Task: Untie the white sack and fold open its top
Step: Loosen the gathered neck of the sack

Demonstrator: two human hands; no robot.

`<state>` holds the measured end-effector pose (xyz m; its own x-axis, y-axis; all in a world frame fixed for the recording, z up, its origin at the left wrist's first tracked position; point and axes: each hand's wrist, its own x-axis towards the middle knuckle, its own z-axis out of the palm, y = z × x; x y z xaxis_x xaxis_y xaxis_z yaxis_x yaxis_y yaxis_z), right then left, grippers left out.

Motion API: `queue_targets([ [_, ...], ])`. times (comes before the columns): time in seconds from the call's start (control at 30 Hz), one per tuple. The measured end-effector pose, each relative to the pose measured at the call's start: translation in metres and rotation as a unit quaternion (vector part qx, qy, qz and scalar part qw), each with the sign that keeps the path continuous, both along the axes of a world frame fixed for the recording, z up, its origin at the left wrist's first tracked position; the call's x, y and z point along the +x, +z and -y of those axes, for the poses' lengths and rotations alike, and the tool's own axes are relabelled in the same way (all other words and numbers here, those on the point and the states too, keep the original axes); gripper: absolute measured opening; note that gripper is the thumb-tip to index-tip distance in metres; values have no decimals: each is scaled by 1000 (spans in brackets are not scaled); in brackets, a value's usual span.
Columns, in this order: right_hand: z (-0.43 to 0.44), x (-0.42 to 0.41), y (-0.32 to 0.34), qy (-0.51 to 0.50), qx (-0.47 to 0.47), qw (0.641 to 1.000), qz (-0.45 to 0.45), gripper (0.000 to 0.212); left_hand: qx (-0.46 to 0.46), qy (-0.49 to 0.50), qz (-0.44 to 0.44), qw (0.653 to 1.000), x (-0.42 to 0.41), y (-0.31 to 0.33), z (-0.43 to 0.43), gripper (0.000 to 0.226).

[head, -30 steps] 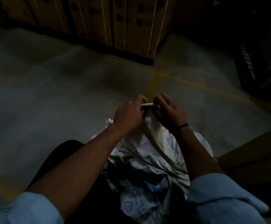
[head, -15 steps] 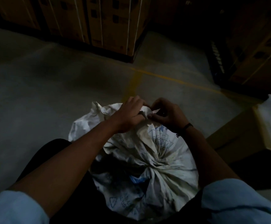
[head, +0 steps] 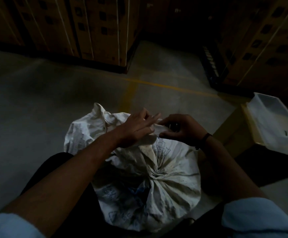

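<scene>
A crumpled white sack (head: 165, 182) with blue print stands on the floor between my knees. Its cloth is gathered into a tight twist near the middle, and a loose flap sticks up at its far left. My left hand (head: 138, 129) lies over the sack's top, fingers partly stretched out, pinching a thin white strip of the tie. My right hand (head: 179, 128) faces it, thumb and fingers curled around the same bunched top and strip. The knot itself is hidden under both hands.
Stacked cardboard cartons (head: 95, 26) line the far side, with more at the right (head: 267, 40). A white plastic bin (head: 277, 124) sits on a brown box (head: 232, 127) at the right. Yellow lines (head: 165, 85) cross the grey concrete floor.
The view has tilted down and left, bringing the sack and the white bin into sight. My left fingers have spread out from a closed pinch; both hands stay at the sack's top.
</scene>
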<state>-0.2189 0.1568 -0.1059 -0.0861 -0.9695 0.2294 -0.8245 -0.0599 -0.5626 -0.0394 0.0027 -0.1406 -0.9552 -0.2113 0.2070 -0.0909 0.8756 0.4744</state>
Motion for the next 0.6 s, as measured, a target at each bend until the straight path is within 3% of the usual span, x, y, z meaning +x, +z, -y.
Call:
queue_targets([
  [0.1,-9,-3,3,27,-52,997,-59,25,-83,4,-9,996,-3,8,-6,59],
  [0.2,-18,-8,6,-18,-112,982,-149,12,-134,31,-43,990,-6,12,-12,57],
  [0.37,-31,-7,9,-68,-240,921,-298,17,-180,97,-116,972,-22,18,-21,41],
  [0.47,-36,-4,13,-60,-255,919,-293,19,-216,105,-171,956,-22,21,-27,24],
  [0.6,-44,1,24,-12,-221,946,-238,29,-237,59,-228,942,-20,24,-45,14],
])
